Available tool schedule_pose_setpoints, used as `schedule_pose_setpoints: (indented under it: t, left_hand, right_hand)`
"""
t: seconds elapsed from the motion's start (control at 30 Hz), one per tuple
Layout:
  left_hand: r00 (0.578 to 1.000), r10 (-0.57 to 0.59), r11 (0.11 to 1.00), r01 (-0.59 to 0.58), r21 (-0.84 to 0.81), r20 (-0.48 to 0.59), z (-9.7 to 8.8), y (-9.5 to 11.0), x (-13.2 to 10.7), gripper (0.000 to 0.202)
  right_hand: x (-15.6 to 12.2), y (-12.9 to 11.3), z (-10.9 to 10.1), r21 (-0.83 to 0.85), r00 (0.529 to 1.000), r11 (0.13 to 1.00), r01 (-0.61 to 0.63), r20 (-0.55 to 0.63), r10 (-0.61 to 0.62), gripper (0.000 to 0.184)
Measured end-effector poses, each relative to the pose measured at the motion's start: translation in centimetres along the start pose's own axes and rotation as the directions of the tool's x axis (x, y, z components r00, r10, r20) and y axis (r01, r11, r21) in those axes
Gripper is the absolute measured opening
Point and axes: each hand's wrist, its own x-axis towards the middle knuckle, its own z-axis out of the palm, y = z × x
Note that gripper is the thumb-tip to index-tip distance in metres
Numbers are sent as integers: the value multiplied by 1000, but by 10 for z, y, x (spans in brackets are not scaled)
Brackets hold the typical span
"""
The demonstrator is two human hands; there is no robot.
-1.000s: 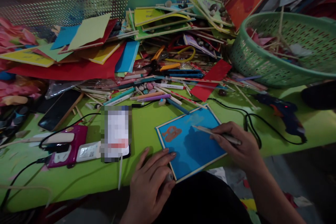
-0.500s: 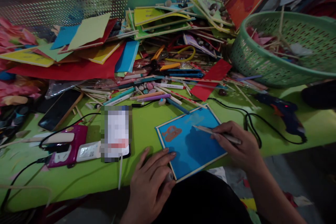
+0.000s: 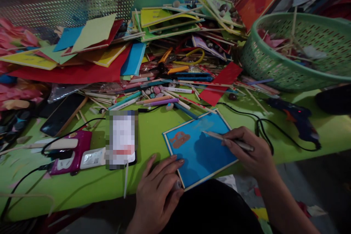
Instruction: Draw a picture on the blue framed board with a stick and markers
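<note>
A blue card (image 3: 208,157) edged with thin pale sticks lies at the table's front edge, bearing an orange-brown patch (image 3: 180,139) and a faint greyish mark near its top. My right hand (image 3: 251,151) is closed around a slim whitish marker (image 3: 215,135), its tip at the card's surface just below the greyish mark. My left hand (image 3: 160,186) rests on the card's left edge with some fingers laid over it. Between its thumb and a bent finger shows the rounded greyish end of a small object, mostly hidden.
A phone (image 3: 122,139) and a magenta power strip (image 3: 85,146) with cables lie to the left. Markers, sticks and pebbles (image 3: 156,90) clutter the middle, with framed cards (image 3: 167,18) piled behind. At right are a green basket (image 3: 263,58) and a glue gun (image 3: 294,113) with its cord.
Almost nothing differs. The marker and my right hand have shifted very slightly to the right; my left hand stays at the card's edge.
</note>
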Motion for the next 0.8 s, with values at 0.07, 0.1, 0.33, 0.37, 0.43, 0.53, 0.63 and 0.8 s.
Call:
schedule_pose_setpoints:
  t: [0.07, 0.1, 0.33, 0.37, 0.43, 0.53, 0.63, 0.8]
  left_hand:
    - [1000, -2, 1000, 2, 0, -8, 0, 0, 0, 7]
    - [1000, -2, 1000, 2, 1, -7, 0, 0, 0, 7]
    - [1000, -5, 1000, 5, -7, -18, 2, -1, -2, 8]
    - [1000, 0, 1000, 0, -7, -19, 2, -1, -1, 7]
    - [1000, 11, 1000, -11, -8, -16, 1, -1, 0, 7]
    - [1000, 9, 1000, -9, -10, -8, 0, 0, 0, 6]
    - [1000, 1, 1000, -1, -12, -4, 0, 1, 0, 6]
    - [1000, 17, 1000, -17, 6, 12, 0, 0, -1, 9]
  right_hand:
    - [0, 1, 0, 1, 1000, 1000, 17, 24, -17, 5]
    - [0, 2, 0, 1, 999, 1000, 23, 35, -23, 4]
    - [-1, 7, 1, -19, 998, 1000, -4, 61, 5, 7]
    - [-1, 7, 1, -20, 998, 1000, -7, 62, 8, 9]
    - [0, 5, 1, -19, 998, 1000, -6, 62, 7, 12]
    - [0, 5, 2, -23, 998, 1000, 4, 64, -2, 10]
    - [0, 6, 2, -30, 998, 999, 11, 68, -9, 4]
    - [-1, 7, 2, -42, 999, 999, 18, 52, -16, 4]
